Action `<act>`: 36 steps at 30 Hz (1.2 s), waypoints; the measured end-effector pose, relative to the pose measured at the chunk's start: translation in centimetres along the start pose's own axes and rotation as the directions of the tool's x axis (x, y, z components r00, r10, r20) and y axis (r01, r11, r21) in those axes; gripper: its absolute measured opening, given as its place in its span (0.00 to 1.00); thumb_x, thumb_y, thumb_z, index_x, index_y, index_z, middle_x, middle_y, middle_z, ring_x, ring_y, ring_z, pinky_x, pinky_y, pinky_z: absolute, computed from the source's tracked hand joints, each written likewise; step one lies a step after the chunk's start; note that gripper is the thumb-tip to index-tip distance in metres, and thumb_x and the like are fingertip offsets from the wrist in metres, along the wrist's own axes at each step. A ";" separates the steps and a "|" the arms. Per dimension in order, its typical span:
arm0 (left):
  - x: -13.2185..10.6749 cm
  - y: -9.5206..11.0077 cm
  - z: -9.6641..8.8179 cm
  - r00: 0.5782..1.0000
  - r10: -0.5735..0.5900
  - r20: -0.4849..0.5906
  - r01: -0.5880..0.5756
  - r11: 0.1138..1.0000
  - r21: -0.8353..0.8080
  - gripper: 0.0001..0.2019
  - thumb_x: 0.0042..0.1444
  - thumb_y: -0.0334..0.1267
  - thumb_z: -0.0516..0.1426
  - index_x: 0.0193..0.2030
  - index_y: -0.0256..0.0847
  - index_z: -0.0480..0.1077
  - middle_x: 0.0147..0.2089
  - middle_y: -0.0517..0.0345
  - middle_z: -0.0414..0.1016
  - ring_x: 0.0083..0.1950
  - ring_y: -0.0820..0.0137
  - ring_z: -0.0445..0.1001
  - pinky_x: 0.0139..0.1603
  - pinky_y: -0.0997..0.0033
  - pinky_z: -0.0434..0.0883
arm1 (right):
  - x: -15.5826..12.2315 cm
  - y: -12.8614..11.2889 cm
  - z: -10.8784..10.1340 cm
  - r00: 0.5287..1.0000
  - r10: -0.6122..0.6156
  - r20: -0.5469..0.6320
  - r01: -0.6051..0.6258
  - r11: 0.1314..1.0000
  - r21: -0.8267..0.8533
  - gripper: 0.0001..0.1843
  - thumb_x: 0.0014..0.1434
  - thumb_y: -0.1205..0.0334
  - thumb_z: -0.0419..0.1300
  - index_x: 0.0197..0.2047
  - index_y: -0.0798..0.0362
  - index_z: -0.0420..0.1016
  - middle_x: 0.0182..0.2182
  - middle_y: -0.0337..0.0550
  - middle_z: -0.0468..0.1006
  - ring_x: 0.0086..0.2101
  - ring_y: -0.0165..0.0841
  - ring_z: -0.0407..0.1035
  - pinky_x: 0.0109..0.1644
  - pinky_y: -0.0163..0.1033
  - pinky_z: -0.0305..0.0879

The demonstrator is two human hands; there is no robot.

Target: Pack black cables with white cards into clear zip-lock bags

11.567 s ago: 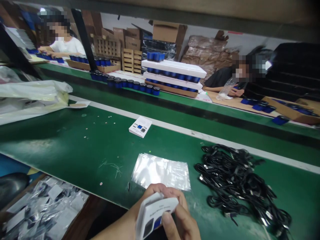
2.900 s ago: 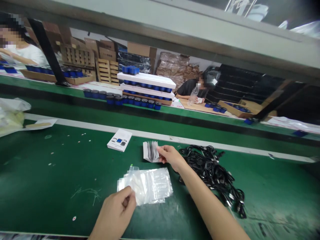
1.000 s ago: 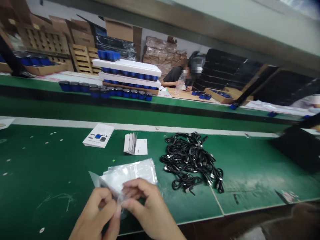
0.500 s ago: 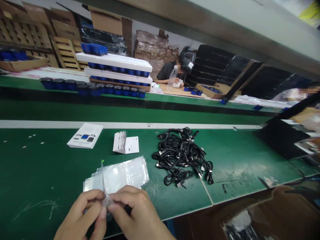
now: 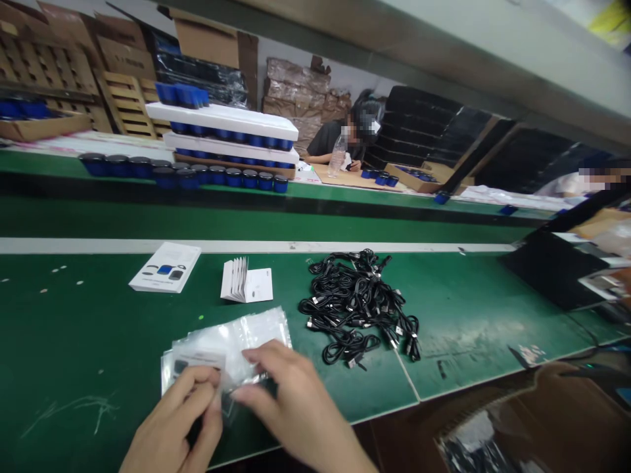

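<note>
Clear plastic: a thin bag (image 5: 229, 391) and a printed leaflet (image 5: 202, 359) sit pinched in your left hand (image 5: 185, 417), over the stack of flat bags (image 5: 246, 332). Can't tell whether the leaflet lies fully inside. Your right hand (image 5: 298, 401) has thumb and forefinger parted at the bag's right side; contact unclear. Main risk, I judge: slick film slipping out of a one-handed pinch, or clinging to the stack and dragging it askew. Fan-folded booklet (image 5: 238, 279) stands part open beyond; a knuckle bump might topple it. Heap of black cables (image 5: 355, 302) lies to the right; a wide sweep could snag a loop.
</note>
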State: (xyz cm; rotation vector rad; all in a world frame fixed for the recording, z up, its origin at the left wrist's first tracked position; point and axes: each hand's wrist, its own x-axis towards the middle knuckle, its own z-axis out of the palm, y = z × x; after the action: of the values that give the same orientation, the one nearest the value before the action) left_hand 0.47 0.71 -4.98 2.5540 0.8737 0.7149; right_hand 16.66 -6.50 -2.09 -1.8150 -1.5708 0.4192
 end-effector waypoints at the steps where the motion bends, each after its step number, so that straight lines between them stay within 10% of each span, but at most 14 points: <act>1: 0.5 -0.1 -0.1 0.999 -0.013 0.030 0.013 1.000 -0.007 0.09 0.61 0.39 0.47 0.34 0.44 0.67 0.39 0.58 0.70 0.30 0.76 0.74 0.29 0.83 0.70 | 0.2 0.6 -1.2 0.998 0.030 -0.050 -0.036 0.992 -0.117 0.14 0.56 0.63 0.63 0.48 0.52 0.74 0.40 0.42 0.78 0.39 0.33 0.73 0.43 0.33 0.68; 4: 1.6 -0.1 -0.3 0.997 -0.041 0.063 0.044 0.998 -0.044 0.10 0.61 0.40 0.48 0.30 0.44 0.67 0.35 0.60 0.71 0.29 0.75 0.75 0.28 0.84 0.70 | 1.1 3.0 -4.0 0.962 0.131 -0.241 -0.242 0.816 -0.524 0.10 0.59 0.68 0.59 0.45 0.58 0.75 0.38 0.50 0.77 0.39 0.40 0.71 0.43 0.42 0.68; 11: 2.3 -0.1 -0.2 0.983 -0.103 0.154 0.110 0.993 -0.042 0.12 0.60 0.36 0.47 0.26 0.44 0.64 0.29 0.64 0.69 0.25 0.77 0.71 0.25 0.82 0.68 | 2.7 6.3 -4.9 0.959 0.118 -0.260 -0.264 0.708 -0.655 0.08 0.53 0.77 0.57 0.29 0.58 0.75 0.29 0.56 0.75 0.33 0.47 0.68 0.34 0.48 0.64; 17: 2.3 0.0 0.1 0.981 -0.120 0.153 0.121 0.993 -0.002 0.13 0.59 0.33 0.46 0.23 0.43 0.58 0.26 0.66 0.65 0.24 0.77 0.68 0.25 0.79 0.66 | 1.1 5.0 -4.7 0.944 0.032 -0.329 -0.196 0.855 -0.480 0.05 0.62 0.66 0.52 0.39 0.56 0.69 0.35 0.51 0.77 0.36 0.41 0.71 0.39 0.44 0.67; 21: 2.4 0.4 0.1 0.991 -0.097 0.096 0.096 0.995 0.012 0.12 0.58 0.32 0.46 0.23 0.43 0.59 0.25 0.65 0.64 0.23 0.75 0.68 0.24 0.76 0.65 | -0.7 1.9 -2.4 0.994 0.103 -0.033 -0.099 0.991 0.091 0.07 0.64 0.63 0.52 0.42 0.53 0.70 0.28 0.38 0.76 0.28 0.30 0.73 0.32 0.31 0.68; 23: 2.4 0.4 0.1 0.990 -0.100 0.102 0.103 0.994 -0.023 0.11 0.58 0.32 0.46 0.26 0.42 0.63 0.28 0.63 0.66 0.25 0.74 0.69 0.26 0.75 0.68 | -1.3 0.8 -1.0 0.997 0.052 0.053 -0.057 0.994 0.096 0.10 0.63 0.64 0.52 0.43 0.52 0.73 0.30 0.40 0.76 0.30 0.33 0.73 0.34 0.34 0.69; 29: 1.3 0.2 0.5 0.995 -0.097 -0.025 0.096 0.994 -0.045 0.13 0.61 0.34 0.46 0.27 0.41 0.66 0.45 0.50 0.67 0.42 0.67 0.74 0.40 0.67 0.73 | -1.9 0.8 1.7 0.989 -0.092 -0.118 0.067 0.978 -0.196 0.14 0.65 0.66 0.49 0.45 0.56 0.75 0.30 0.48 0.74 0.30 0.39 0.72 0.33 0.41 0.70; 32: 0.7 0.7 0.9 0.997 -0.042 -0.067 0.040 0.999 -0.034 0.08 0.59 0.32 0.49 0.32 0.41 0.68 0.50 0.48 0.66 0.47 0.64 0.72 0.43 0.64 0.73 | -2.0 0.6 2.8 0.955 -0.126 -0.270 0.094 0.987 -0.130 0.11 0.65 0.63 0.50 0.40 0.55 0.73 0.29 0.46 0.75 0.30 0.36 0.72 0.33 0.39 0.69; 36: 0.3 1.6 1.0 0.987 -0.083 -0.136 0.073 0.994 -0.080 0.08 0.58 0.31 0.50 0.29 0.42 0.65 0.54 0.49 0.65 0.52 0.61 0.67 0.47 0.60 0.70 | -1.9 -0.2 3.4 0.947 0.121 -0.299 -0.070 0.982 0.174 0.04 0.60 0.63 0.57 0.34 0.52 0.72 0.28 0.41 0.75 0.28 0.32 0.72 0.32 0.34 0.70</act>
State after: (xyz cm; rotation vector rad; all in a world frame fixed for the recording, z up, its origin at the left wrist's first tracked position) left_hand 1.98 -0.48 -4.96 2.4130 0.9668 0.8933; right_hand 13.94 -7.36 -4.72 -1.7399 -1.2038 0.2814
